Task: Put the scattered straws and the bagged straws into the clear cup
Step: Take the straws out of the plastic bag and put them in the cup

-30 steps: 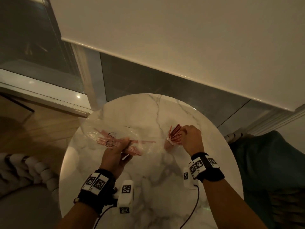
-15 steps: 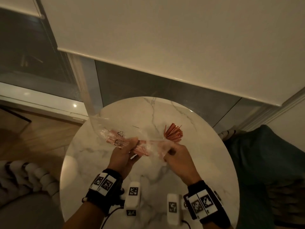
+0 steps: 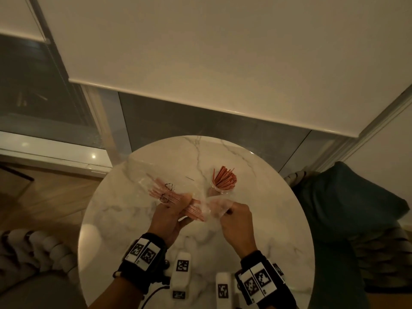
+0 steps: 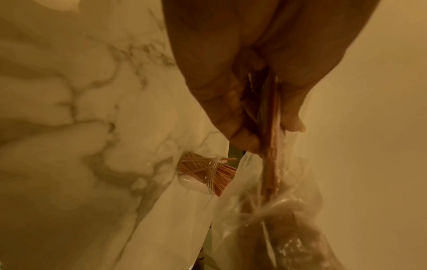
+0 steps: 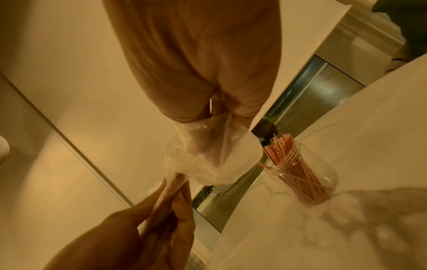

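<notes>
Plastic bag (image 3: 178,192) of straws (image 3: 194,211) was gripped mid-bundle by left hand (image 3: 171,216); right hand (image 3: 236,221) pinched its open end beside the cup (image 3: 219,187).

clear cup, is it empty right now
No, the clear cup stands on the marble table with a bunch of pink straws in it.

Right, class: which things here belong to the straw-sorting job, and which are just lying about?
Job:
bag of straws, gripped by left hand
right hand, pinching the bag's end
cup, already holding straws

Lying about:
table
blind
cushion
</notes>
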`<state>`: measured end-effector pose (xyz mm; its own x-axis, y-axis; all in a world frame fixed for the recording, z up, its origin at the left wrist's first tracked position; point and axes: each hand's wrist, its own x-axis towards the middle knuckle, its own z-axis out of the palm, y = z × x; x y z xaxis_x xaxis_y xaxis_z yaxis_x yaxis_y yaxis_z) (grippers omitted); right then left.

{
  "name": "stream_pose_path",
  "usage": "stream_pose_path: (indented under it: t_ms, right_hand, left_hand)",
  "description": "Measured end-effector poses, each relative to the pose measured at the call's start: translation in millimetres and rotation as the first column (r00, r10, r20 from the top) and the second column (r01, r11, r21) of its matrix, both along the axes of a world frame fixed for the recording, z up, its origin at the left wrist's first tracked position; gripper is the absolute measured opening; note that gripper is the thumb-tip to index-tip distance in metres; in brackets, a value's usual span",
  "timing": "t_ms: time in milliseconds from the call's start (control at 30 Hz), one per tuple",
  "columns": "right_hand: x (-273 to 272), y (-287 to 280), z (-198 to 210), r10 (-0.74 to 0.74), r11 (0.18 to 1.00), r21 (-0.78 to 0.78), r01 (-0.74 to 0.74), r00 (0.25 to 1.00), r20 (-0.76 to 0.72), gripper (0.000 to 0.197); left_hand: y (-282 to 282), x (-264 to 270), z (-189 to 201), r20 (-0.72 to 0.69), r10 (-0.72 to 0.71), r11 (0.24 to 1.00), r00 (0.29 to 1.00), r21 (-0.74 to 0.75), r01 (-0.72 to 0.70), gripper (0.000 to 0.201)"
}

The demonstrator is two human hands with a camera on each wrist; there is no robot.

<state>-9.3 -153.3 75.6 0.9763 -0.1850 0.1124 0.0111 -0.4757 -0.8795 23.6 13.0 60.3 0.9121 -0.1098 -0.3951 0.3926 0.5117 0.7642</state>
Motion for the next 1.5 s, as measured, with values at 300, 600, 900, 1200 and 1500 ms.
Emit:
stream_pose_path:
  t_ms: [300,600,900,1200,1500]
  right_hand:
    - [-6.0,-4.6,-3.9,0.099,0.995,0.035,-0.096,0.991,-0.089,0.027]
    - [-4.9,-0.5,-2.2,0.175,0.984,0.057,-0.170,0.981,-0.090,0.022]
    - [-4.3,-13.0,16.2,0.284,0.952,-0.072,-0.298,0.945,-0.160,0.014]
    - [4.1,-15.3,7.6,0.312,0.940,-0.082,-0.331,0.933,-0.180,0.013]
    - [-1.3,-12.4,5.3,0.346,0.935,0.020,-0.353,0.900,-0.264,0.015]
  left_hand:
    - [-0.2,-6.6,6.4,0.024,-0.057,0.998,0.998,0.036,0.057,0.024]
    - [2.7,-2.4,6.3,0.059,-0.113,0.992,0.992,0.066,0.109,0.034]
    - [11.7,1.4,-5.5,-0.034,-0.049,0.999,0.998,-0.018,0.048,0.024]
    - [5.7,0.0,-7.8,-0.047,-0.116,0.993,0.992,-0.002,0.116,0.017]
    - [4.4,-2.8,-13.0,-0.073,-0.037,0.999,0.997,0.026,0.039,0.021]
